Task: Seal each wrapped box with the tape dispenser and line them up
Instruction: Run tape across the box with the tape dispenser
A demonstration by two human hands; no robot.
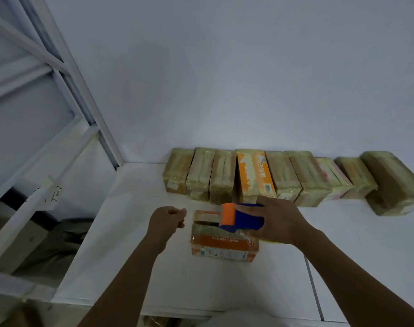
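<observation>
Holding the tape dispenser [239, 218] low over 1 wrapped box [222, 244], the right hand [279, 223] has its fingers curled round the blue body. The orange roller points left. The box lies flat on the white surface [130, 256], close to the person and just in front of the row. I think the dispenser is kept low so that tape can go across the top of the box.

The left hand [168, 220] hangs just beside the left end of the box and does not touch it. Its fingers are curled in tight. It may be pinching the end of clear tape to pull it out, but no tape shows, so I cannot tell if it holds anything.

Behind, 9 wrapped boxes [281, 178] stand side by side against the wall [224, 90]. I think they are the finished ones, and the wall helps keep the line straight. The last one on the right is turned a bit.

The dispenser and the right hand hide part of the box top, so I cannot tell if tape is on it yet. The roll of tape is hidden too. The picture is dim and soft. A white shelf frame [67, 90] on the left has dark things under it that I cannot make out.
</observation>
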